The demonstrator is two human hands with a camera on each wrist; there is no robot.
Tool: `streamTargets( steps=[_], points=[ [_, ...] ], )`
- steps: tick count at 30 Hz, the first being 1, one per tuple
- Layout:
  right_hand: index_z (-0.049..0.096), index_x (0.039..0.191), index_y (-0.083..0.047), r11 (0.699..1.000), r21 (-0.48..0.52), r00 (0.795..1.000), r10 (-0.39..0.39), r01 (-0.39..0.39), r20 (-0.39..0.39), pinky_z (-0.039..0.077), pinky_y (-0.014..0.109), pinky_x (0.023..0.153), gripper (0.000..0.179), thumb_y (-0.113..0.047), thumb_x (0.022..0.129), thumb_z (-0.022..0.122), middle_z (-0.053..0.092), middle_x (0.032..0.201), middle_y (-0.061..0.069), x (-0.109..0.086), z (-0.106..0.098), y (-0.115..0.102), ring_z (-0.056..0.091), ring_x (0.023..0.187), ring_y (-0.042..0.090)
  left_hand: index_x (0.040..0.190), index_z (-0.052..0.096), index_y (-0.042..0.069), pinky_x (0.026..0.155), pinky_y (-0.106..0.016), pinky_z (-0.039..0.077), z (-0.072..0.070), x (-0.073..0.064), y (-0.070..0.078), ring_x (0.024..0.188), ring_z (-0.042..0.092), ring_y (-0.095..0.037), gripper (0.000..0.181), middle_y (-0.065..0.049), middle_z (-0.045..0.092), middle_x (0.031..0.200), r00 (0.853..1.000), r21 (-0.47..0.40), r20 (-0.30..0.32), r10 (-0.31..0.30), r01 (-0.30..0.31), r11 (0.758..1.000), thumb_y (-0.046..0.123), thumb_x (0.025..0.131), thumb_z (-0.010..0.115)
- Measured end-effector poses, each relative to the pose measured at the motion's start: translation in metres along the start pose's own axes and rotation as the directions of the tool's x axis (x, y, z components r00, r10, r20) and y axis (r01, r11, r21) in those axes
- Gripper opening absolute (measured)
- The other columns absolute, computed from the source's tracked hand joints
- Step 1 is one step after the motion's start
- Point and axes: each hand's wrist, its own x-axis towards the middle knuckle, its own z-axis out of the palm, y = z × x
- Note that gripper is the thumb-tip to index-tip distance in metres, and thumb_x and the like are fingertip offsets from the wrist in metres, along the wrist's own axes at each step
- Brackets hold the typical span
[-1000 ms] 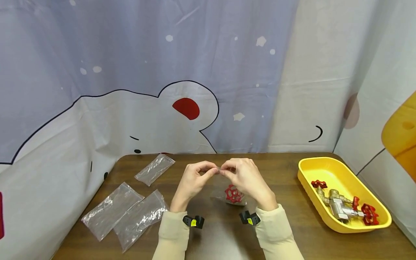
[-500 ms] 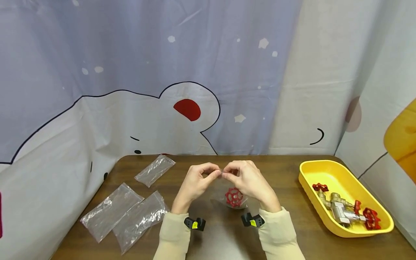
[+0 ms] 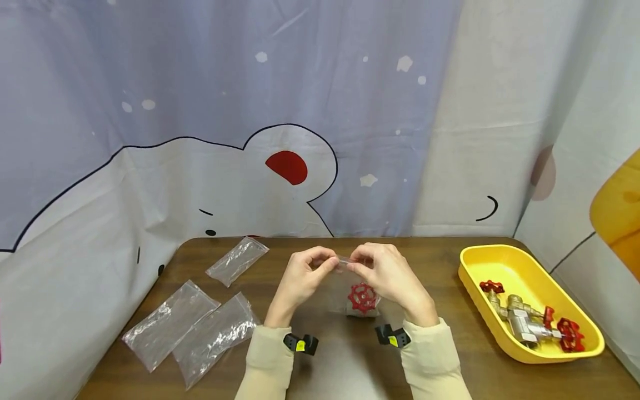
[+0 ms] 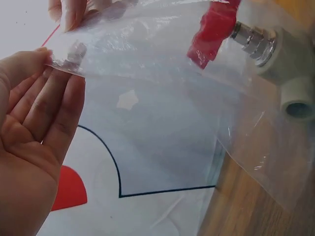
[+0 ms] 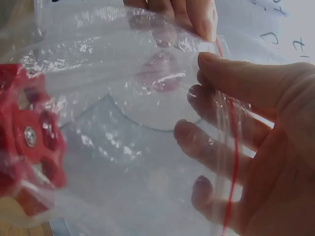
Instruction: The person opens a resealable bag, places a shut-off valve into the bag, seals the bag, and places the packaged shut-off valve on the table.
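A clear zip bag [image 5: 147, 162] with a red line along its mouth hangs between the two hands. Inside its lower part is a valve with a red handwheel [image 3: 362, 298] and a pale green-grey body [image 4: 283, 61]. My left hand [image 3: 302, 282] pinches the bag's top edge between thumb and fingers. A short way to the right, my right hand [image 3: 390, 279] pinches the same edge; in the right wrist view its other fingers show behind the film. The zip strip [image 5: 233, 162] runs across that palm.
Three flat clear bags lie on the left of the brown table [image 3: 325, 361]: a small bag [image 3: 237, 261] at the back, two larger bags [image 3: 170, 325] overlapping nearer. At right stands a yellow tub [image 3: 482, 311] with several valves [image 3: 522, 322]. A printed curtain hangs behind.
Both hands keep their pinch on the zip bag's edge. The right hand has slid a little to the right, so more of the edge shows between them.
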Motion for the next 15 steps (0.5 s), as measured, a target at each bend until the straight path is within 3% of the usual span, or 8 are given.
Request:
streamTargets(
  steps=[6,12,15],
  points=[
    [0.073,0.082,-0.014,0.995,0.095,1.000,-0.019,0.018,0.008,0.047,0.026,0.058,0.008,-0.009,0.082,0.079,0.063,0.074,-0.012,-0.0020,-0.0046,0.0035,0.055,0.063,0.007,0.095,0.066,-0.009,0.065,-0.039,0.055,0.0027,0.0009,0.0005,0.075,0.068,-0.037,0.007,-0.020,0.070,0.083,1.000,-0.031,0.029,-0.007,0.008,0.999,-0.003,0.093,0.062],
    [0.072,0.081,-0.015,0.994,0.100,0.999,-0.036,0.036,-0.010,0.047,0.028,0.060,0.009,-0.010,0.084,0.078,0.063,0.075,-0.012,-0.0017,0.0007,0.0062,0.056,0.066,0.007,0.094,0.067,-0.008,0.064,-0.026,0.050,0.0015,-0.0007,0.0035,0.076,0.068,-0.039,0.006,-0.021,0.070,0.082,1.000,0.003,0.013,0.005,-0.005,1.000,-0.004,0.092,0.063],
    [0.071,0.081,-0.016,0.994,0.101,0.999,-0.044,0.046,-0.025,0.047,0.029,0.060,0.011,-0.009,0.083,0.078,0.063,0.076,-0.013,-0.0028,0.0026,0.0076,0.056,0.067,0.007,0.093,0.066,-0.009,0.066,-0.025,0.052,0.0020,-0.0006,0.0045,0.075,0.067,-0.040,0.005,-0.023,0.069,0.082,1.000,0.005,0.009,0.015,-0.015,1.000,-0.005,0.092,0.063]
  ],
)
